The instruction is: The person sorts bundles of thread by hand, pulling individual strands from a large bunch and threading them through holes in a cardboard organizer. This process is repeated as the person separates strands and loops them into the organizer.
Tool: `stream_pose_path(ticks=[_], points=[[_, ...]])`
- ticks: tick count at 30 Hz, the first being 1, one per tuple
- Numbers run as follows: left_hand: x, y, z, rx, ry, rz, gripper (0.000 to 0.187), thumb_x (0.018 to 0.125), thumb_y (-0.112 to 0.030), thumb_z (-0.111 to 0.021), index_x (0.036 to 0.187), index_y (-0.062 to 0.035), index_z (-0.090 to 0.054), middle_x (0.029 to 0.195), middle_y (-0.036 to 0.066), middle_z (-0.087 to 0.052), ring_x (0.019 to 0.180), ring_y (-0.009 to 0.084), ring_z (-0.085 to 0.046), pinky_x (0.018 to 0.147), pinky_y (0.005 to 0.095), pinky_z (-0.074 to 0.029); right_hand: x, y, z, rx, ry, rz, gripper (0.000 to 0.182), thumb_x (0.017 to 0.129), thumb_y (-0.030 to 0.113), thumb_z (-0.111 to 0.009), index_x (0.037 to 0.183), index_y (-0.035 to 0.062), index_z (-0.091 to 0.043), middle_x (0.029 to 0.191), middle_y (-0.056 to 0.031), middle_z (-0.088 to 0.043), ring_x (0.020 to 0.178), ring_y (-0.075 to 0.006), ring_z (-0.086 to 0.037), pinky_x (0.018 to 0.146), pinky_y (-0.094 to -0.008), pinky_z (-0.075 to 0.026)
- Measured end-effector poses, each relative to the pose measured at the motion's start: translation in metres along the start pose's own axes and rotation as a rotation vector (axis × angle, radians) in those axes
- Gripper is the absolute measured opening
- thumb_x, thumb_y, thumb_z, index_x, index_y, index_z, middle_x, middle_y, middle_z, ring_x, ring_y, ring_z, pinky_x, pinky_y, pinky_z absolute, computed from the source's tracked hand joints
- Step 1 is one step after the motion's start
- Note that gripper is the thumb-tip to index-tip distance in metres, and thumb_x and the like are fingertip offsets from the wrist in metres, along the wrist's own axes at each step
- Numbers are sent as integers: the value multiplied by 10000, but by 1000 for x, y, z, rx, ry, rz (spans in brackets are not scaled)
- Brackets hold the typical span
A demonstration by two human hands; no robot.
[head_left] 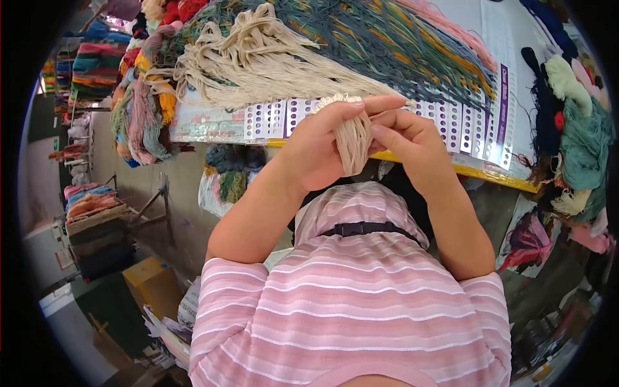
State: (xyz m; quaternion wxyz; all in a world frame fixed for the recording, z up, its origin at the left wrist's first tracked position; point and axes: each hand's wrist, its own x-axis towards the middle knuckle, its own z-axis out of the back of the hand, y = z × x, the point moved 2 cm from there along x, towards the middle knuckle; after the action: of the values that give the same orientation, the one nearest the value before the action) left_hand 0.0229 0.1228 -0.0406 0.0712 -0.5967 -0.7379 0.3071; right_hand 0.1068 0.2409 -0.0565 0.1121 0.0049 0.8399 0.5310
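Observation:
A bundle of cream yarn (353,145) hangs from my left hand (322,138), its looped top showing above the thumb and its strands dropping below the palm. My left fingers are wrapped round it. Close beside it, my right hand (412,138) has thumb and fingers pinched together at the bundle's right side; what lies between those fingertips is too small to make out. Both hands are over the table's near edge. Just beyond them lies a large spread of loose cream yarn (277,71), with dark green, teal and orange strands (400,45) behind it.
White cards with rows of punched holes (445,129) line the table's near side, above a yellow edge strip (496,178). Coloured skeins (138,116) hang at the left corner, and green and navy ones (580,148) at the right. A cardboard box (153,284) stands on the floor.

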Motion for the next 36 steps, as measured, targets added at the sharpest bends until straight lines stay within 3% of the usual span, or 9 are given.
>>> stream_pose_path(ticks=[6, 9, 15, 21, 24, 30, 36], points=[[-16, -14, 10, 176, -131, -77, 499, 914, -273, -400, 1264, 80, -443, 1151, 157, -564, 1032, 192, -567, 891, 323, -450, 0, -5, -4, 246, 40, 19, 137, 896, 114, -545, 910, -13, -596, 824, -60, -620, 776, -108, -578, 756, -244, -465], [-28, -19, 8, 363, -182, -89, 486, 915, -275, -439, 1243, 83, -464, 1137, 165, -574, 1017, 203, -577, 860, 319, -471, -2, -1, -7, 220, 113, -38, 123, 901, 103, -532, 913, -5, -590, 789, -47, -601, 733, -97, -554, 735, -237, -456], [-29, -23, 0, 275, -122, -118, 492, 916, -275, -442, 1254, 83, -449, 1201, 187, -537, 1029, 224, -574, 853, 329, -478, 0, 2, -21, 15, -52, 30, 169, 850, 92, -598, 981, -14, -595, 672, 26, -516, 612, -36, -447, 566, -187, -358], [-29, -26, 16, 235, -40, -65, 518, 913, -284, -392, 1283, 78, -419, 1246, 183, -510, 1085, 236, -546, 841, 352, -486, 4, 6, -24, -261, 42, -111, 126, 783, 73, -682, 864, -13, -639, 560, 79, -442, 548, -16, -372, 501, -184, -280], [-32, -32, 13, 306, -112, -115, 523, 906, -294, -418, 1293, 58, -422, 1240, 155, -519, 1071, 218, -546, 819, 324, -489, 2, 9, -28, -167, 31, -78, 95, 793, 69, -676, 823, -14, -642, 606, 64, -474, 581, -14, -405, 520, -178, -306], [-39, -41, 9, 514, -147, -170, 541, 829, -143, -598, 1311, 27, -423, 1024, 69, -576, 888, 143, -586, 730, 265, -478, 1, 6, -23, -64, 81, 42, 92, 821, 51, -649, 854, -35, -637, 762, -10, -586, 670, -51, -502, 591, -186, -398], [-37, -43, -2, 485, -170, -186, 570, 791, -83, -648, 1304, 34, -429, 851, 39, -589, 757, 125, -601, 684, 261, -478, -5, 12, -26, 8, 75, -55, 120, 846, 62, -619, 898, -43, -641, 831, -67, -638, 729, -94, -563, 657, -205, -458]])
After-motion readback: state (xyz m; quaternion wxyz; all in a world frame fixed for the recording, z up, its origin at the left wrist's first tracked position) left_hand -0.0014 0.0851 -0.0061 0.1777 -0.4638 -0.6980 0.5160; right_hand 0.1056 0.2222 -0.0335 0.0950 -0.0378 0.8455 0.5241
